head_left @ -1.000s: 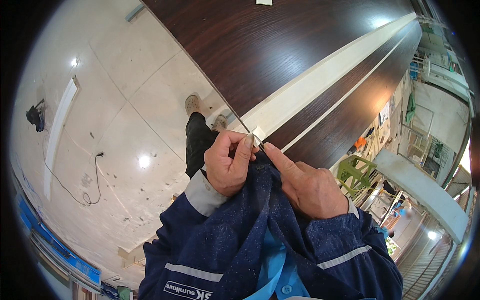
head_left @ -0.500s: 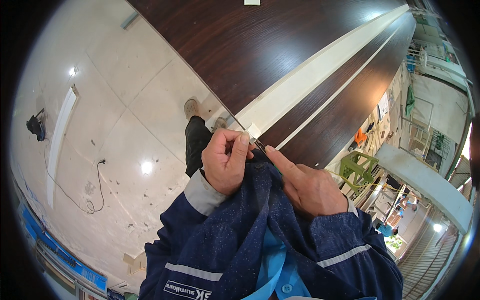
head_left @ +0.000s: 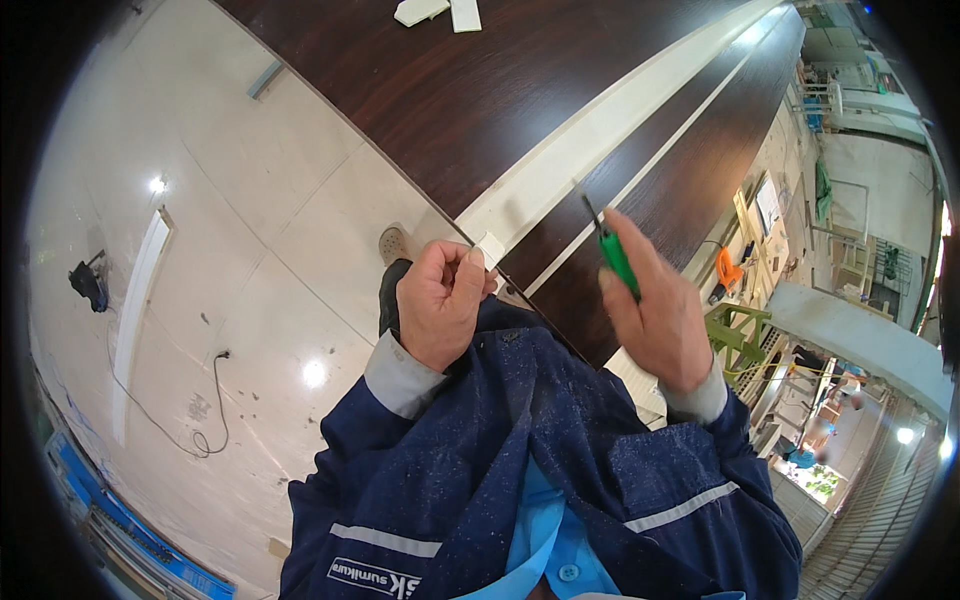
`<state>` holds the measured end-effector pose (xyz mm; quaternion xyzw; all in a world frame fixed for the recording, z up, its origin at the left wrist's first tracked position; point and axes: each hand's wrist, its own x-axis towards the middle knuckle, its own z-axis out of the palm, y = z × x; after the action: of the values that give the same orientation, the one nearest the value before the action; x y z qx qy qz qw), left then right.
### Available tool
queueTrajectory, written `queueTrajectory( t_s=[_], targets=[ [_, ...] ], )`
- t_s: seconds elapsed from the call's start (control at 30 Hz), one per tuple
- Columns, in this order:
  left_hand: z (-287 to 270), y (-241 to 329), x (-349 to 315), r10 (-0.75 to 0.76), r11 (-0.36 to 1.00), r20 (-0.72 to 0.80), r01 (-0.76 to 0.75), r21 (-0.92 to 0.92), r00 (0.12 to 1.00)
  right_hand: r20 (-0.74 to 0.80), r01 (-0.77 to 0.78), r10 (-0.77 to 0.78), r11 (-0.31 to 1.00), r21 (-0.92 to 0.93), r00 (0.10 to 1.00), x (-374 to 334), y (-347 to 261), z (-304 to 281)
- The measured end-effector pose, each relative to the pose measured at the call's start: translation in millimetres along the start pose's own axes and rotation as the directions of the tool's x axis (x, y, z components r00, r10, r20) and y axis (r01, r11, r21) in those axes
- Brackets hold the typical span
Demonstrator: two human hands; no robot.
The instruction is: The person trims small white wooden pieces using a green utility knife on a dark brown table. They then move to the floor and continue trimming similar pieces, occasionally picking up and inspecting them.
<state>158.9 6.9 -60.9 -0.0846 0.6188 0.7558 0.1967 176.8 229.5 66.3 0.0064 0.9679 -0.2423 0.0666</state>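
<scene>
Near the edge of a dark wood-grain board, my left hand pinches a small white flat piece between thumb and fingers. My right hand is raised over the board, apart from the left one. It is closed around the green handle of a knife with a narrow dark blade, slightly blurred, pointing up and away from me. A long white strip runs lengthwise along the board, and a thinner pale line lies beside it.
Small white pieces lie on the board's far part. An orange-bodied tool and a green plastic stool are at the right. On the tiled floor at the left are a long white strip, a cable and a dark object.
My right hand has lifted the knife away from the white piece, up and to the right. My left hand keeps its pinch on the piece. More white pieces show at the top.
</scene>
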Motion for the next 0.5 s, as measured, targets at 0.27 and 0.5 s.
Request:
queueTrajectory(
  t_s=[0.27, 0.5],
  targets=[
    [-20.3, 28.8, -17.3, 0.035, 0.984, -0.002, -0.035, -0.175, 0.999, -0.34, 0.083, -0.14, 0.981, -0.175, 0.93, 19.9, 34.4, 27.3],
    [-31.9, 58.1, -25.5, -0.154, 0.988, 0.325, 0.142, 0.06, 0.933, 0.188, -0.173, 0.039, 0.606, 0.777, 0.981, 9.5, -22.4, 32.2]
  ],
)
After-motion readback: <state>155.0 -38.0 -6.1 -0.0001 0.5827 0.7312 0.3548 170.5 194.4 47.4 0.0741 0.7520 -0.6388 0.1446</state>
